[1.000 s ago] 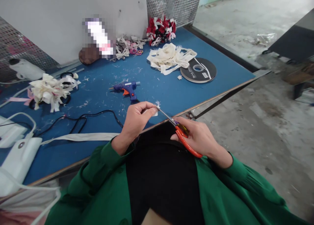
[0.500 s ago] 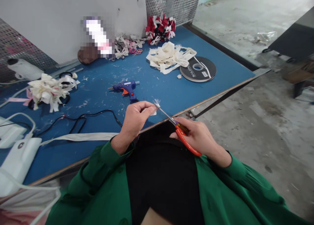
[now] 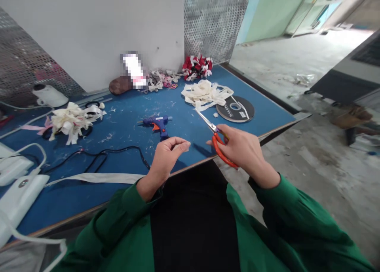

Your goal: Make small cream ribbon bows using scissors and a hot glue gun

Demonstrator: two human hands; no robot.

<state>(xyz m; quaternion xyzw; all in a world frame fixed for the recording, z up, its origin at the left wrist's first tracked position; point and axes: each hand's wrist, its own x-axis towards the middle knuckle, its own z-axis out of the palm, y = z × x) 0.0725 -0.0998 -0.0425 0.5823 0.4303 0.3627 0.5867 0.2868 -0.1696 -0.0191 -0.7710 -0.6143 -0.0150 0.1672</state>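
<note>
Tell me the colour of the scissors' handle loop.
Orange-red; the handle loop, held in the right hand, shows best in the head view.

The scissors' handles (image 3: 219,152) are orange, the table (image 3: 184,123) blue.

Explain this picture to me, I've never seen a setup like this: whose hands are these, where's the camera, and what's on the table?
No robot here: it's a person working bare-handed, filmed by a camera worn on the head, looking forward and down. The right hand holds orange-handled scissors; the left hand pinches what looks like a small white scrap. On the blue table lie a glue gun, a heap of cream ribbon and a dark reel.
</note>
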